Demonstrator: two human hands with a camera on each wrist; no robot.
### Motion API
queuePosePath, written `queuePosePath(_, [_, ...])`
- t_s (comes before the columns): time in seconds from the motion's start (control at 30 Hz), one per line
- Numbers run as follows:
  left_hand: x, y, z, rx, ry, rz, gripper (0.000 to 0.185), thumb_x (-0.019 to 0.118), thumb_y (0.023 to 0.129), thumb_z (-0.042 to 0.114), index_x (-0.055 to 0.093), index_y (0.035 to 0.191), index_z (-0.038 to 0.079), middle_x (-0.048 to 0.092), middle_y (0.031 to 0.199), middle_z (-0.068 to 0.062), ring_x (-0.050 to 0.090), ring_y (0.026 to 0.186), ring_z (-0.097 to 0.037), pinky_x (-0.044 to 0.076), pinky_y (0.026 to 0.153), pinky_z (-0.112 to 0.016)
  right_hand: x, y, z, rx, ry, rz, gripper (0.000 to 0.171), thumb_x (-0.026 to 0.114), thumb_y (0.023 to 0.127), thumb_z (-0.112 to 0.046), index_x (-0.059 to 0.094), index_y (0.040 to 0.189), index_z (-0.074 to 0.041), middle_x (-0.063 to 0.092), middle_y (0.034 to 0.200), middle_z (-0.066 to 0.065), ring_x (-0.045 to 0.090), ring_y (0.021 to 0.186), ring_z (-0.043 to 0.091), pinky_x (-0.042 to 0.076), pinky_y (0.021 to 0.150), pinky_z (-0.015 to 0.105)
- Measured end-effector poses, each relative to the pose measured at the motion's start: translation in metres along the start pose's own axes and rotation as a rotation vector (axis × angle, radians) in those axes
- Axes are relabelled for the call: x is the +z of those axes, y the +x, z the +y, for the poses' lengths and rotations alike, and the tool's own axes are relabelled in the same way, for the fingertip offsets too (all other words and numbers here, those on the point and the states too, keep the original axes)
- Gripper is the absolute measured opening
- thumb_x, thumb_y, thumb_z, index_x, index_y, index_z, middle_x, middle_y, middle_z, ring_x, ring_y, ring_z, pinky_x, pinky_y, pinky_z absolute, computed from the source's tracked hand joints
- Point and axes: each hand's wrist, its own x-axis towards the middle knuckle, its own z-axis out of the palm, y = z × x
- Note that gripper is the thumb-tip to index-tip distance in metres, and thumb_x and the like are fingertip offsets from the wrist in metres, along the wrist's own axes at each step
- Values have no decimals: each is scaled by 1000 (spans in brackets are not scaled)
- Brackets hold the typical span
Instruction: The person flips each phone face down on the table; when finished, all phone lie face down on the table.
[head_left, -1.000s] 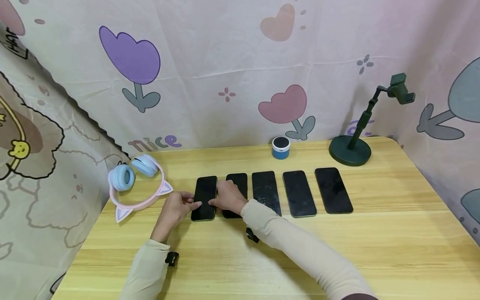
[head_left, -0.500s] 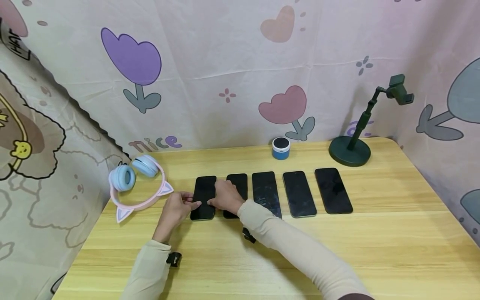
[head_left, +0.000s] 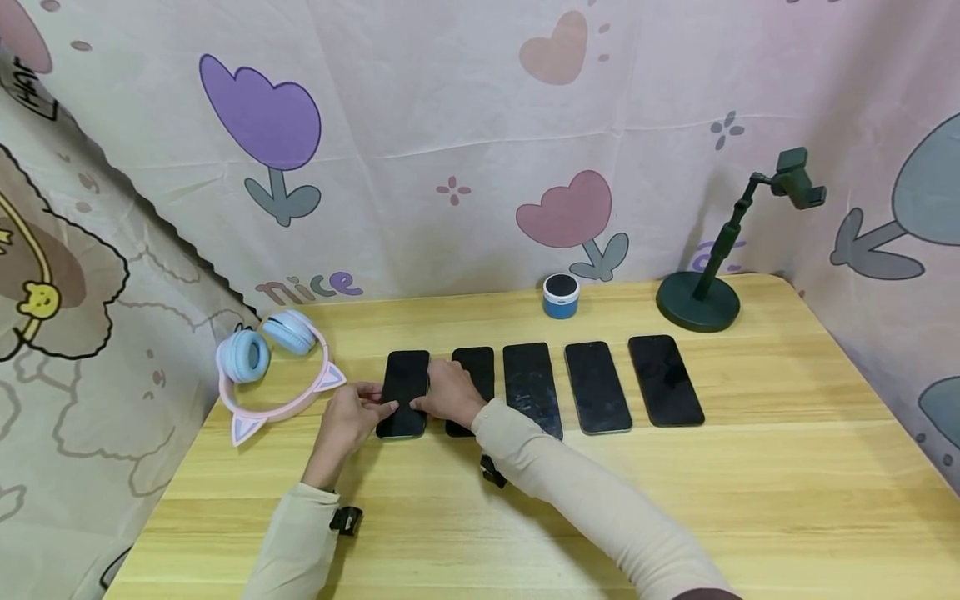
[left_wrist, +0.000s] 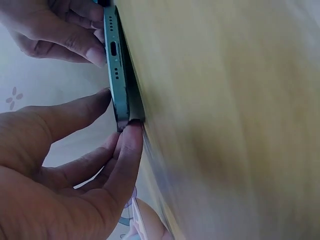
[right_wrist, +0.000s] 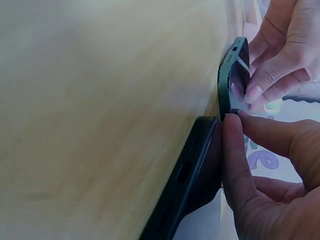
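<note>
Left hand [head_left: 347,421] and right hand [head_left: 448,392] pinch the near corners of the leftmost phone [head_left: 403,392], which lies flat at the left end of the row on the table [head_left: 750,475]. Lift evenly, I'd say, clear of the next phone [head_left: 474,371]. Only the left wrist view shows its charging port [left_wrist: 113,50]

Pale wooden table [head_left: 750,500], flower-print cloth walls [head_left: 450,125] (pink, purple tulips)

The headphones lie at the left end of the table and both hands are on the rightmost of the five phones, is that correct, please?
Not quite: the head view shows the left hand and right hand on the leftmost phone of the five. The headphones do lie at the left end of the table.
</note>
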Motion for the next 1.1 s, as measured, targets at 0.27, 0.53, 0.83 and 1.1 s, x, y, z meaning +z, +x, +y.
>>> queuePosePath(0.27, [-4,-3,0,5,-19,3,44,74,94,19,63,129,-4,66,119,-20,65,102,-30,53,76,-36,1,0,1,2,58,1,28,84,86,-23,65,87,-3,60,60,2,59,50,12,47,52,22])
queuePosePath(0.53, [-10,-6,2,44,-32,35,38,72,95,18,67,126,-3,67,118,-18,66,102,-29,52,76,-35,2,1,1,15,117,6,30,86,84,-25,64,77,-6,61,59,2,59,50,12,43,49,22])
queuePosePath(0.83, [-16,-8,5,71,-53,58,31,64,101,19,70,125,0,69,117,-18,66,98,-28,50,71,-29,1,-1,1,29,181,-1,29,85,85,-28,67,78,-6,62,59,2,59,50,12,44,50,22])
queuePosePath(1.1, [-18,-9,7,77,-135,53,29,60,102,12,68,124,-5,66,118,-23,66,99,-28,53,71,-20,2,-3,0,34,281,4,28,82,88,-30,71,82,-5,66,59,6,61,52,13,44,54,22])
